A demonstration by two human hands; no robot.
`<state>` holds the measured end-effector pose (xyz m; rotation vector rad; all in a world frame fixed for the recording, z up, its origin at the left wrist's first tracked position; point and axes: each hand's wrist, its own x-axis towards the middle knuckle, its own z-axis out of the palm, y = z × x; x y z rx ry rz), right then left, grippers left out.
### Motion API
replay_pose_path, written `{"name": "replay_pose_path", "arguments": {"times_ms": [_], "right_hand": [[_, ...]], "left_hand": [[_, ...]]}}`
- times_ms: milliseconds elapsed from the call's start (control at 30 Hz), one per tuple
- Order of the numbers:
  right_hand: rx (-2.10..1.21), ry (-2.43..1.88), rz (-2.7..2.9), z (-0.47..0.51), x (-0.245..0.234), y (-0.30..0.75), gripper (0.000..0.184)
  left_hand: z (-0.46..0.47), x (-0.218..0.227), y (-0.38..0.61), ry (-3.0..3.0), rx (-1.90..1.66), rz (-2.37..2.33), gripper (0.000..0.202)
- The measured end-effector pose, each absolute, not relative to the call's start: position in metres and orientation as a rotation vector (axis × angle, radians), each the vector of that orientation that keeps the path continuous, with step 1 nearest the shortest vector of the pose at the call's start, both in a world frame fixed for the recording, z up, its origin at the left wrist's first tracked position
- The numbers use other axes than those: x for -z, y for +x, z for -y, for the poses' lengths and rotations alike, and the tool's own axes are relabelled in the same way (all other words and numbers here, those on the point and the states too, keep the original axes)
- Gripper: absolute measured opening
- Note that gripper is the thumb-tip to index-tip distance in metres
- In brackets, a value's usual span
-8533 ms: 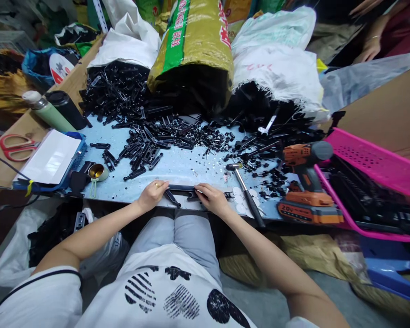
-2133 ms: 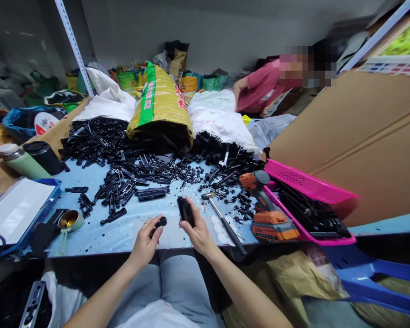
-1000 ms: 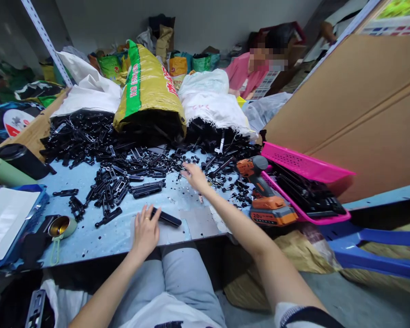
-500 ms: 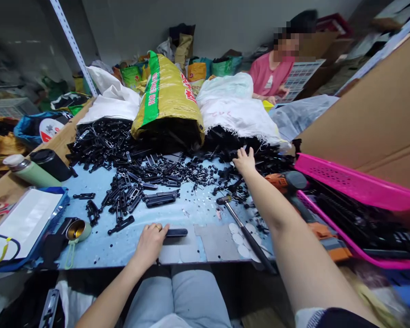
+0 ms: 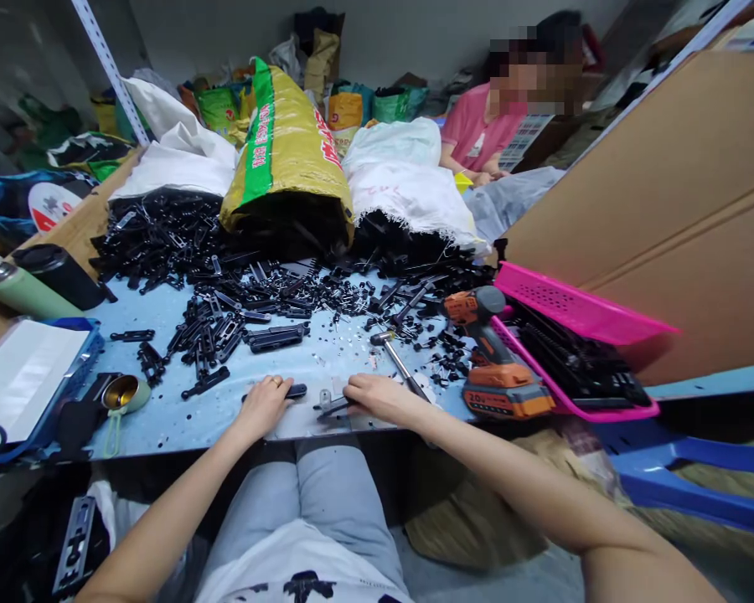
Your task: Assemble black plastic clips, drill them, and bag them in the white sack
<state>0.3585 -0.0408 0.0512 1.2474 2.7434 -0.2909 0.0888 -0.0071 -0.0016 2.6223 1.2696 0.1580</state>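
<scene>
My left hand rests at the near edge of the blue table, its fingers curled over a short black plastic bar. My right hand lies a little to its right, fingers pinched on a thin dark part with a metal end that lies on the table. Black plastic parts are strewn across the middle of the table, spilling from sacks behind.
A hammer lies just beyond my right hand. An orange cordless drill stands right of it, beside a pink basket of black parts. Two flasks and a blue tray stand left. Another person sits behind the sacks.
My right hand came back from the far pile at the white sack to the near edge and now holds a thin part. My left hand stayed on the black bar.
</scene>
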Motion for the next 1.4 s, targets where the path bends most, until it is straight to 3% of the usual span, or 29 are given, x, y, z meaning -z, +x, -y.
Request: {"name": "replay_pose_path", "arguments": {"times_ms": [200, 500, 667, 733, 1000, 1233, 1333, 1400], "right_hand": [[0.468, 1.415, -2.717, 0.058, -0.028, 0.348, 0.032], [0.458, 1.450, -2.691, 0.055, -0.011, 0.326, 0.036], [0.301, 1.539, -2.686, 0.061, -0.016, 0.323, 0.039], [0.202, 1.557, -2.703, 0.064, -0.021, 0.320, 0.039], [0.009, 1.473, -2.785, 0.059, -0.041, 0.314, 0.038], [0.178, 1.544, -2.915, 0.049, 0.006, 0.349, 0.040], [0.212, 1.578, -2.935, 0.050, 0.017, 0.357, 0.038], [0.217, 1.657, -2.896, 0.041, 0.016, 0.364, 0.034]], "left_hand": [[0.009, -0.002, 0.099, 2.631, -0.129, -1.138, 0.029], [0.003, -0.016, 0.104, 2.573, -0.028, -1.046, 0.035], [0.005, -0.018, 0.104, 2.574, -0.089, -1.041, 0.070], [0.005, -0.016, 0.104, 2.555, -0.128, -1.049, 0.075], [0.010, -0.002, 0.094, 2.571, -0.291, -1.018, 0.052], [-0.030, -0.016, 0.151, 2.602, -0.169, -0.907, 0.057], [-0.081, -0.021, 0.210, 2.498, -0.324, -1.222, 0.037], [-0.110, -0.020, 0.244, 2.372, -0.268, -1.438, 0.035]]}}
